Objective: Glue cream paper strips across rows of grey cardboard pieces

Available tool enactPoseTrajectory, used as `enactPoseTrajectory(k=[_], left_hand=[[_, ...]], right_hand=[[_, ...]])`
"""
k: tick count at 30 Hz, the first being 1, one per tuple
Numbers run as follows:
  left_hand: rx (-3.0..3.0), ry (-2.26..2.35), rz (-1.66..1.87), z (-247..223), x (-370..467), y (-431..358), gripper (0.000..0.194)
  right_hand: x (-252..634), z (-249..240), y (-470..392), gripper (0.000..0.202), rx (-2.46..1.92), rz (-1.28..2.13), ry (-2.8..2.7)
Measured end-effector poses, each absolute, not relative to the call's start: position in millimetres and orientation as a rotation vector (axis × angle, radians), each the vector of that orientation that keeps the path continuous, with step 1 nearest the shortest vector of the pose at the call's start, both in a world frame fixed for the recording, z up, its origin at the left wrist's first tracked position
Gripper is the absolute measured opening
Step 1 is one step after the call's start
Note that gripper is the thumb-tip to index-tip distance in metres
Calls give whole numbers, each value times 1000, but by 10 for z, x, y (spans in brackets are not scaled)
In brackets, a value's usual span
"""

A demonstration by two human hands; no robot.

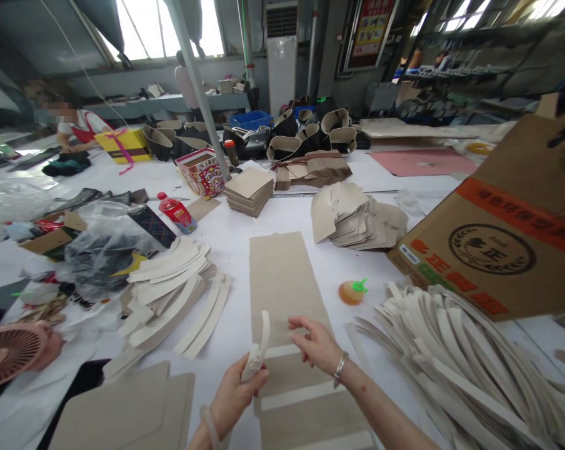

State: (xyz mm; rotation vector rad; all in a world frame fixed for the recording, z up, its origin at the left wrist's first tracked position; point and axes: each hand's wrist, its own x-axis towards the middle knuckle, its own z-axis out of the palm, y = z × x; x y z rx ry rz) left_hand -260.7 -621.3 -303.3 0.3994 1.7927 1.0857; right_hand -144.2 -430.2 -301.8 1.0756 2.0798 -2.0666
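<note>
A long beige board [282,269] lies in front of me, with pale strips [305,395] lying across its nearer part. My left hand [239,389] is closed on a small bundle of curved white strips [260,350], held over the board's left edge. Over the right side of the board is my right hand [316,344], its fingers bent and apart, holding nothing that I can make out. A bracelet circles the right wrist. Curved pale pieces [210,315] lie left of the board.
To the right are a heap of long strips [455,356], a glue bottle [352,292] with a green cap and a large carton [489,244]. Stacked boards [249,190] stand behind. At left are a pink fan [17,353] and a red bottle [177,212]. A person [80,128] works far left.
</note>
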Motion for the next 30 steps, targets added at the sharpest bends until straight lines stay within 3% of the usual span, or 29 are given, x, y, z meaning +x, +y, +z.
enactPoseTrajectory(k=[4, 9, 19, 30], left_hand=[[635, 1646, 1067, -2868, -2531, -6178, 32], [631, 1644, 985, -2870, -2514, -6170, 38], [461, 1793, 850, -3287, -2890, -6539, 47], [339, 2070, 798, -3368, -3211, -5892, 42]], right_hand=[[-1667, -2864, -4523, 58, 1001, -2556, 1495], [-1696, -2850, -4440, 50, 1105, -2775, 1333], [-1071, -3275, -4043, 34, 1476, -2346, 1664], [-1128, -3596, -3607, 19, 1579, -2079, 1827]])
